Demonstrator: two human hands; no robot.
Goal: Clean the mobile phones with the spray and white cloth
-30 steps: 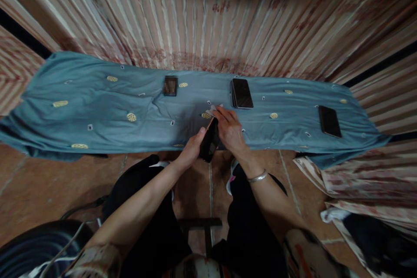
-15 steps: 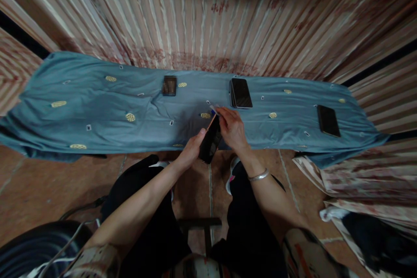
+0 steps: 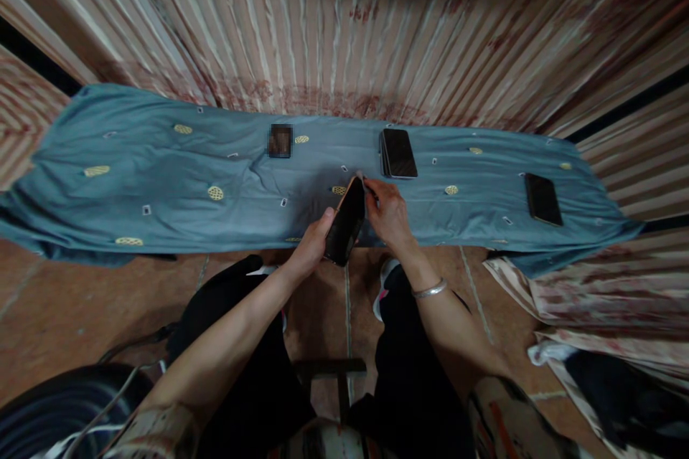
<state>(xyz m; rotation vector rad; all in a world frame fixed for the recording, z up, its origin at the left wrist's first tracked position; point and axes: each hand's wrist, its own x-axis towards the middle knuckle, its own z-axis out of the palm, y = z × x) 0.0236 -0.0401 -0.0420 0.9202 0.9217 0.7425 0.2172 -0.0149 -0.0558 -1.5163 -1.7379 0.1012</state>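
My left hand [image 3: 313, 240] is closed around the lower left side of a smartphone [image 3: 345, 226], its dark face turned up and tilted. The phone is held just over the near edge of the cloth-covered table. My right hand [image 3: 388, 211] is at the phone's upper right edge, its fingers bent and pinched together. A small pale scrap [image 3: 360, 175] shows at the phone's top corner by those fingertips; its kind is too small to tell. Beyond my right hand lies a stack of dark phones [image 3: 399, 153].
Another dark phone [image 3: 543, 199] lies near the right end of the blue pineapple-print cloth [image 3: 247, 208]. A small square blurred item [image 3: 280, 140] sits at the back left of centre. Pleated curtains [image 3: 344, 29] hang behind. A black round object [image 3: 64, 409] with cables stands at lower left.
The phone has turned so more of its dark face shows, and it has shifted slightly up. My right fingers have moved from over its top edge to its right side. The blue bit is out of sight.
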